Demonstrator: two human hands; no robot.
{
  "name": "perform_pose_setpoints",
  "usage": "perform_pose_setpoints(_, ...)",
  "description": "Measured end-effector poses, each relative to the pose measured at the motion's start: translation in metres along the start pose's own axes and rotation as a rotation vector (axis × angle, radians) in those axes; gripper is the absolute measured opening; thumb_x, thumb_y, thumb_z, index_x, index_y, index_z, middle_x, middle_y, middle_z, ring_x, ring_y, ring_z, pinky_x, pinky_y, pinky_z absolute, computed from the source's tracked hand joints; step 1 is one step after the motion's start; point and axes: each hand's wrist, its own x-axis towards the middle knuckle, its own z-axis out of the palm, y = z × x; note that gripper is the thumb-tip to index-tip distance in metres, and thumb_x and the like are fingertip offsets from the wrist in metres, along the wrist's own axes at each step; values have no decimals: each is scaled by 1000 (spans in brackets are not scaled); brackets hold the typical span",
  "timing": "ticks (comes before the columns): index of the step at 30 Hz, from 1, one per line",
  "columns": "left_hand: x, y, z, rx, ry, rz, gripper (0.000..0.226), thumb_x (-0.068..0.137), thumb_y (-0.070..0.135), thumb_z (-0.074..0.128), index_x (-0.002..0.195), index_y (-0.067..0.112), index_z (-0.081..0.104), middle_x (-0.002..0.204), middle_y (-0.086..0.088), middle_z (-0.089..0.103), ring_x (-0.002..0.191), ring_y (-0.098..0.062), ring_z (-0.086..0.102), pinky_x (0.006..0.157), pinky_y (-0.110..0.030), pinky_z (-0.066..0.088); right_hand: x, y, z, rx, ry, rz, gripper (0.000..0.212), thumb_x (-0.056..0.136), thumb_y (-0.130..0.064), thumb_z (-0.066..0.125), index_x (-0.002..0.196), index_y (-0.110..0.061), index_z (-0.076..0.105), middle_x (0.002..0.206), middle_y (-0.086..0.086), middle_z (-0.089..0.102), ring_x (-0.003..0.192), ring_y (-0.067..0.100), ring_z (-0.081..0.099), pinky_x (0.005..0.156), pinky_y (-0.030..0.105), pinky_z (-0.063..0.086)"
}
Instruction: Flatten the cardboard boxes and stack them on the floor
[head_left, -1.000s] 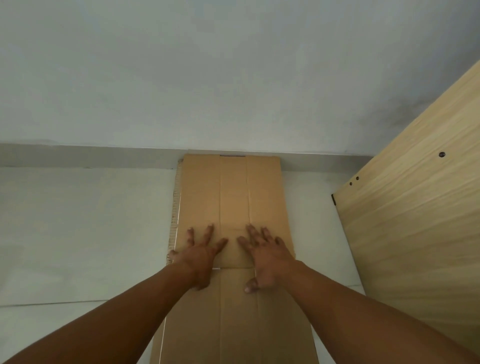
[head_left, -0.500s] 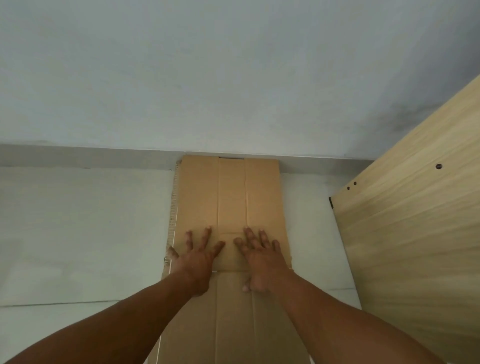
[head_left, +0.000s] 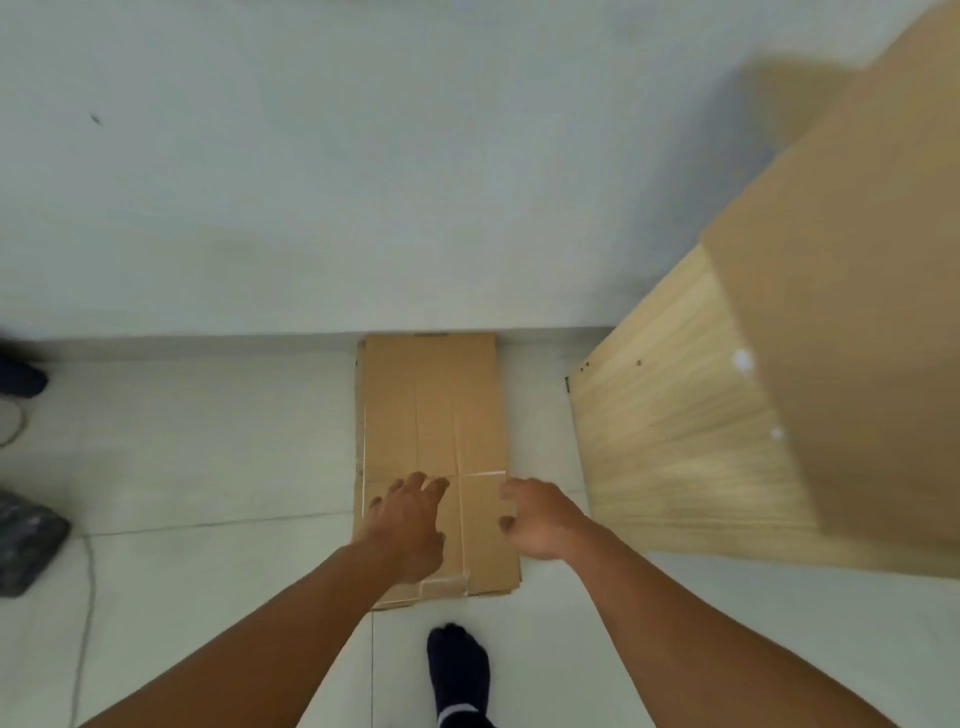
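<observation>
Cardboard box (head_left: 431, 415) lies flattened, creased, its far end against the wall.

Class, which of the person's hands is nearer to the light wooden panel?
Right. The right hand is at the right edge of the flattened cardboard, just left of the wooden panel; the left hand is over its middle, farther left.

- The light was soft and even; the pale wall (head_left: 363, 156) and floor (head_left: 182, 467) showed bright, without glare.
- A grey shadow fell on the wall left of the brown shape (head_left: 857, 260) at upper right.
- That shape was smeared by blur; the wooden panel (head_left: 670, 441) below it looked soft.
- My left hand (head_left: 410, 519) and right hand (head_left: 540, 519) were slightly blurred.
- The flattened cardboard (head_left: 431, 405) was sharpest; its tape (head_left: 483, 473) caught a thin sheen.
- Edges bowed from the wide lens.
</observation>
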Motion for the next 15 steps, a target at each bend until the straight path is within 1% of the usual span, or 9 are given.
perform_pose_setpoints(2,-58,22,-40,-38,7,46,66,97,31,54,154,25,21,158,0,27,143,-21,32,115,-37,33,-72,-6,-32,10,-6,3,51,96,-28,53,144,-15,43,146,7,49,129,23,50,101,26,40)
perform_pose_setpoints(5,-140,57,-96,-74,3,108,63,98,36,53,154,27,25,156,2,33,143,-18,33,115,-31,29,-181,-13,-79,52,46,3,50,97,-32,52,145,-20,43,145,4,49,127,20,51,100,22,40)
perform_pose_setpoints(7,-184,84,-134,-107,36,143,61,95,40,56,150,28,32,151,4,41,138,-16,41,113,-29,34,-246,-13,-108,98,111,-3,46,96,-33,54,141,-22,47,140,2,53,124,17,53,97,21,40)
perform_pose_setpoints(9,-221,117,-169,-144,90,174,59,93,40,59,146,29,38,146,4,47,129,-15,50,107,-27,39,-302,-7,-134,138,192,-6,44,95,-34,56,138,-25,50,133,-2,56,121,15,55,96,21,41)
perform_pose_setpoints(12,-259,174,-210,-188,151,232,57,93,36,61,145,26,41,145,1,49,124,-16,53,102,-25,40,-369,10,-167,182,331,-8,41,94,-35,57,134,-28,53,124,-8,56,117,13,56,94,19,41)
perform_pose_setpoints(15,-281,233,-241,-222,226,309,57,91,38,64,143,28,44,138,0,54,112,-15,59,94,-25,45,-419,33,-199,271,440,-51,37,91,-37,62,127,-30,57,117,-10,57,107,11,59,91,22,47)
